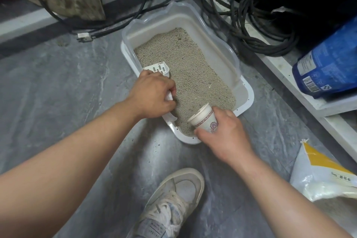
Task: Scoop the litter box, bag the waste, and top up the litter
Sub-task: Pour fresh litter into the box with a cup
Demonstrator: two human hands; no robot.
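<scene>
Nearest the lens, at 6 o'clock, a scuffed white sneaker (pixel 170 205) stands on the grey stone-patterned floor (pixel 58 87). Past it, at frame centre, a white litter box (pixel 243 100) with a translucent raised rim lies on the floor, its long axis running from 11 o'clock to 5 o'clock; beige granular litter (pixel 185 67) covers its bottom. At 3 o'clock a blue bag (pixel 328 63) leans on a pale ledge, and at 4 o'clock a white-and-yellow sack (pixel 324 176) lies open-topped on the floor. Coiled black cables (pixel 251 25) fill the 1 o'clock area. The left hand (pixel 152 96) is closed around the handle of a white slotted scoop (pixel 157 68), whose slotted head points toward 12 o'clock and lies against the box's left wall on the litter. The right hand (pixel 224 129) is clamped around a patterned paper cup (pixel 203 120), tilted with its mouth toward 10 o'clock and its lower edge on the litter at the box's near corner. A white plug (pixel 84 36) lies at 10 o'clock.
</scene>
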